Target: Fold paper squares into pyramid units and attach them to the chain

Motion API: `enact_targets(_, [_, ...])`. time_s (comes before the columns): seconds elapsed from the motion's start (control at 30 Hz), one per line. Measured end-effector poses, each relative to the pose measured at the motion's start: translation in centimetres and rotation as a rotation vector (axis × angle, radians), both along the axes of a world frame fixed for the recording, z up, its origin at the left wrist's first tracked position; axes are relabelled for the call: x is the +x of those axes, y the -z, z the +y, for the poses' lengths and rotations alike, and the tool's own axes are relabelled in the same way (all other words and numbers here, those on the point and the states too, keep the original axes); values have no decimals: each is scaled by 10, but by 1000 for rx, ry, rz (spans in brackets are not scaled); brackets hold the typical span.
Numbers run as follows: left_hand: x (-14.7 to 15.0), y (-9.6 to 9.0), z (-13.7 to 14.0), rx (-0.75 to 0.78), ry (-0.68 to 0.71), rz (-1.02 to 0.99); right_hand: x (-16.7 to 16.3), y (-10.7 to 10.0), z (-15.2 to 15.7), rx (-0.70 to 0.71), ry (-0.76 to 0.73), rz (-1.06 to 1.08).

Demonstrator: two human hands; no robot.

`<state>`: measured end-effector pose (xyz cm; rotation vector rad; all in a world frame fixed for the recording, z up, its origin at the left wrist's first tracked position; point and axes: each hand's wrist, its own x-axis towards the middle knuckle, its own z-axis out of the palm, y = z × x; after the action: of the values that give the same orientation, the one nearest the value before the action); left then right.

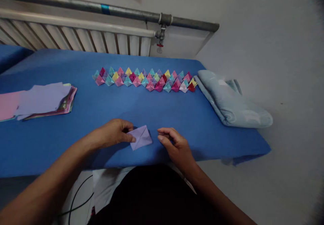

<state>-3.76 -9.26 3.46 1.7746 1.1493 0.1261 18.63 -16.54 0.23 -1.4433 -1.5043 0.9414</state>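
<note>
Left hand (118,132) pinched a lilac, seemingly part-folded paper rectangle (143,138) near the front edge of the blue cloth-covered table (108,105); right hand (176,144) hung just beside it, empty, thumb and fingers parted. Beyond, rows of multicoloured boat-like paper pieces (136,81) looked finished; stacked coloured paper sheets (45,97) lay flat, apparently unworked.
</note>
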Motion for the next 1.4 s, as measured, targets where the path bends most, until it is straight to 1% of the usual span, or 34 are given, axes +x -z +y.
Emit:
enact_targets(0.03, [-2, 0, -5, -84, -108, -102, -4, -4, 0, -83, 11, 80])
enact_targets(0.07, [-3, 1, -10, -125, -223, -180, -8, -8, 0, -164, 6, 160])
enact_targets(0.1, [-2, 1, -16, -130, -323, -259, -13, -11, 0, -239, -18, 234])
enact_targets(0.17, [3, 2, -27, -126, -454, -379, -24, -18, 2, -329, -85, 377])
enact_targets(0.27, [15, 7, -40, -119, -559, -492, -39, -22, 7, -349, -125, 540])
enact_targets(0.33, [19, 12, -46, -106, -609, -531, -44, -20, 9, -322, -93, 539])
enact_targets(0.4, [20, 15, -48, -102, -624, -545, -45, -17, 9, -286, -61, 478])
enact_targets(0.5, [13, 12, -45, -74, -520, -563, -40, -12, 10, -172, -85, 299])
enact_targets(0.53, [10, 9, -43, -35, -468, -556, -38, -11, 10, -105, -102, 204])
enact_targets(0.6, [2, 3, -38, 113, -377, -481, -32, -9, 12, 66, -134, -23])
enact_targets(0.63, [-1, 1, -36, 219, -328, -418, -30, -8, 13, 159, -151, -138])
enact_targets(0.7, [-4, 2, -32, 488, -203, -302, -25, -7, 15, 351, -177, -337])
enact_targets(0.77, [-5, 9, -32, 785, -76, -212, -21, -5, 16, 528, -182, -500])
enact_targets(0.83, [-3, 21, -36, 1055, -5, -129, -18, -3, 15, 651, -169, -640])
enact_targets(0.9, [0, 34, -44, 1225, 13, -49, -15, 1, 11, 708, -165, -737])
enact_targets(0.97, [3, 44, -53, 1275, 36, 11, -14, 7, 5, 720, -194, -786])
enact_targets(1.03, [4, 49, -62, 1229, 54, 61, -12, 12, -2, 691, -252, -807])
enact_targets(1.13, [4, 49, -73, 1104, 61, 101, -9, 15, -10, 608, -353, -817])
enact_targets(1.2, [3, 47, -78, 1050, 65, 105, -7, 14, -12, 569, -401, -815])
enact_targets(1.3, [0, 45, -83, 1042, 43, 102, -4, 12, -12, 539, -436, -800])
enact_targets(1.4, [-2, 47, -84, 1064, 40, 76, -3, 13, -13, 536, -427, -762])
